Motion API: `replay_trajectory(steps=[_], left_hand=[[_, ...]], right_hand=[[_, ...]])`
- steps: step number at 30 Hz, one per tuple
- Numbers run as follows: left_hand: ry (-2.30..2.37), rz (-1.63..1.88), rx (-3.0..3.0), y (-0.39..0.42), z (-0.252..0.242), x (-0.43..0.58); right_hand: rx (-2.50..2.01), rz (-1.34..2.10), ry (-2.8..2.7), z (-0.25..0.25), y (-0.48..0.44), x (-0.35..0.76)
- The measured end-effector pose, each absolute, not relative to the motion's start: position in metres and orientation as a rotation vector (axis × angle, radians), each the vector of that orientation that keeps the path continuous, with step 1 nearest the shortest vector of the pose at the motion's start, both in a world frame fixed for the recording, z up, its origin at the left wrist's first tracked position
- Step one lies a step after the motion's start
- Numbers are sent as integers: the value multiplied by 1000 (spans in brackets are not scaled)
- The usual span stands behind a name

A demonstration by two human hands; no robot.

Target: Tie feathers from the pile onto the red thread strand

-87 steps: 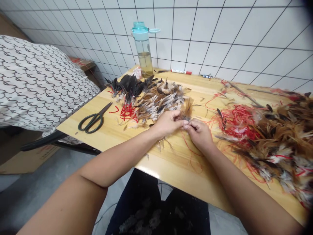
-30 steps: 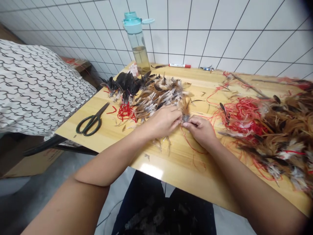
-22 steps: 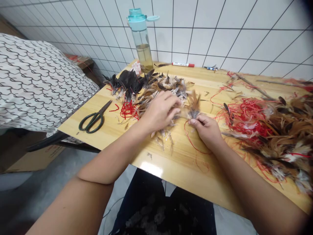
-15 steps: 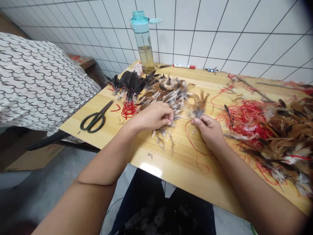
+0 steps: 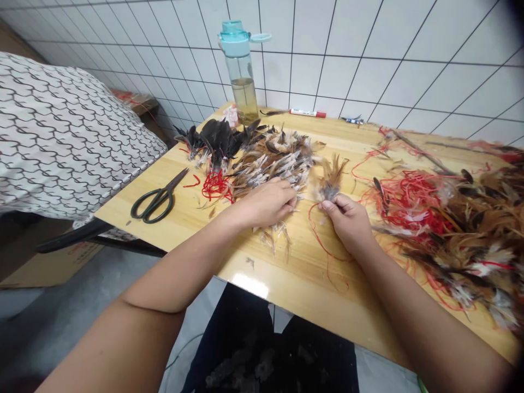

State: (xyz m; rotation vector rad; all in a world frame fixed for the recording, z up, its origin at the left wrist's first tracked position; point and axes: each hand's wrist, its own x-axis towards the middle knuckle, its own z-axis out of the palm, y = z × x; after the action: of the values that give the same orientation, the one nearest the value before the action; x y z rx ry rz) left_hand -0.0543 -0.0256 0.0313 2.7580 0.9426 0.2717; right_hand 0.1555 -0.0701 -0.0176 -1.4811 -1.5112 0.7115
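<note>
My right hand [image 5: 347,215] pinches the base of a small bunch of brown feathers [image 5: 332,176] with grey fluff, held upright just above the table. A red string [image 5: 317,234] trails from that pinch and loops down onto the wood. My left hand [image 5: 274,203] is closed with its fingers curled down at the near edge of a pile of brown and white feathers [image 5: 282,155]. Whatever is between its fingertips is hidden behind the hand. Loose pale feather bits [image 5: 276,237] lie right below it.
Black-handled scissors [image 5: 158,199], red string pieces [image 5: 216,185] and black feathers [image 5: 221,142] are on the left. A water bottle [image 5: 243,76] and a red-capped marker [image 5: 308,113] stand or lie by the tiled wall. Tangled red string [image 5: 421,202] and brown feathers [image 5: 483,218] cover the right side.
My left hand has shifted slightly right and lower, its back turning more towards me. The right hand keeps its hold on the feather bunch, nearly still.
</note>
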Motion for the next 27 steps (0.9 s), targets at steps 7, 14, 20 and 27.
replay_trajectory(steps=[7, 14, 20, 27], left_hand=[[939, 504, 2482, -31, 37, -51], [933, 564, 2464, -32, 28, -42], [871, 677, 2575, -36, 25, -37], [887, 774, 2606, -41, 23, -32]], right_hand=[[-1476, 630, -1609, -15, -72, 154], [-1444, 595, -1638, -16, -72, 151], [-1450, 549, -1634, -16, -73, 151], [-1449, 550, -1638, -15, -73, 151]])
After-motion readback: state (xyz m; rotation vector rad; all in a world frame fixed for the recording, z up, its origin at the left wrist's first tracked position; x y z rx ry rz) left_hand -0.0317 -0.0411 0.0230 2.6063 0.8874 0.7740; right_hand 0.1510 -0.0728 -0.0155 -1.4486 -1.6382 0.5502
